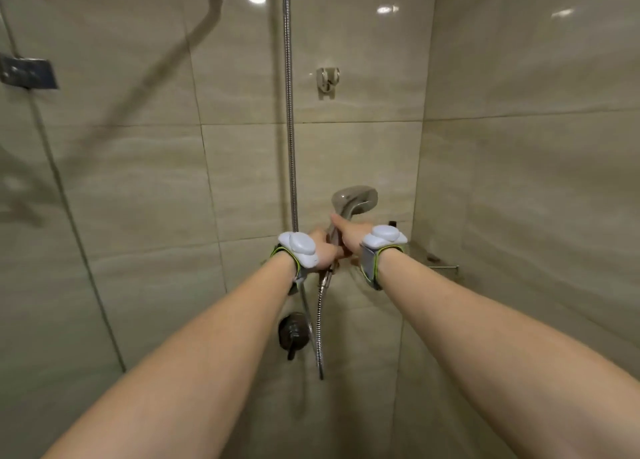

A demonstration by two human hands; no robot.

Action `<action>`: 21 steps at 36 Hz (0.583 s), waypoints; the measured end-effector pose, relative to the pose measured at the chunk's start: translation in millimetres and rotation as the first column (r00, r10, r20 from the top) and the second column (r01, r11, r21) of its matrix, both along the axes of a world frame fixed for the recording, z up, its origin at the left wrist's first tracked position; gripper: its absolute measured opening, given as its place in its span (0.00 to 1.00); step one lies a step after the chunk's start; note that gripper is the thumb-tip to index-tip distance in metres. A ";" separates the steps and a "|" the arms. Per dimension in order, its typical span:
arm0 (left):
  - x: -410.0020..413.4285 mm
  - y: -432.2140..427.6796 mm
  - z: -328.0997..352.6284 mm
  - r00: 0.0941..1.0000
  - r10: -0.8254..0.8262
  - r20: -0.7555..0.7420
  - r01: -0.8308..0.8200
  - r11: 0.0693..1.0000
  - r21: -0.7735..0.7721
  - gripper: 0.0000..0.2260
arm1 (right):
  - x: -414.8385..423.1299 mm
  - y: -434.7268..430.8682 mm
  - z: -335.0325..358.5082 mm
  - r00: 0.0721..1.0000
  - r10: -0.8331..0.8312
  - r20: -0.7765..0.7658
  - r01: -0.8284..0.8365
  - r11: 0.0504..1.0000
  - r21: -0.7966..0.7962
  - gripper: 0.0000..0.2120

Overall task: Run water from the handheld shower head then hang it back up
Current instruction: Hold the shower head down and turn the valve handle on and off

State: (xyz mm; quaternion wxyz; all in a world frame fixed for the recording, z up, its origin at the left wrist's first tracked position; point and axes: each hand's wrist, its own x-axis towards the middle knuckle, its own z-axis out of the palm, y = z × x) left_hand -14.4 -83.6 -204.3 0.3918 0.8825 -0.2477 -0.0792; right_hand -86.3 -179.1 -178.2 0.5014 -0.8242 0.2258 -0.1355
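Shower head: the handheld shower head (353,200) is held out in front of the far tiled wall, just right of the vertical riser pipe (290,129), its round face turned away and up.
Left grip: the left hand (320,249) is clenched around the lower part of the handle, just above where the hose joins.
Right grip: the right hand (349,233) is wrapped on the handle higher up, touching the left hand, thumb stretched toward the neck of the head.
Hose: the metal hose (320,320) hangs from the bottom of the handle and loops down past the mixer valve (293,334).
Holder: the wall bracket (327,81) sits empty, well above the hands and slightly to the right of the pipe.
Water: no spray is visible; whether it is running I cannot tell.
Handling: the chromed head looks smooth and rigid, probably light but slippery when wet; the hose is flexible yet springy and will likely tug and twist the handle.
Where to hold: the handle's mid-section is the safest place, keeping fingers clear of the tapered lower end that has to seat in the bracket.
Risk: a loose hold could let the head swing on the hose and knock the tiles or the glass panel (52,181) on the left.
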 end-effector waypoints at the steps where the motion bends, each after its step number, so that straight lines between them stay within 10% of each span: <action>1: -28.4 9.9 11.0 0.997 -0.076 -0.011 0.076 0.997 -0.013 0.07 | -1.0 -2.9 -8.1 0.999 -0.004 -0.037 0.002 0.999 -0.038 0.31; 14: -2.7 53.1 -57.4 0.954 -0.042 -0.297 0.001 0.991 -0.134 0.03 | 6.9 -27.4 -153.1 0.996 -0.068 -0.054 0.087 0.792 0.604 0.22; 21: 34.9 70.2 -112.0 0.906 0.087 -0.415 -0.113 0.993 -0.039 0.04 | 10.4 -28.8 -190.3 0.985 -0.090 -0.149 0.166 0.739 0.652 0.13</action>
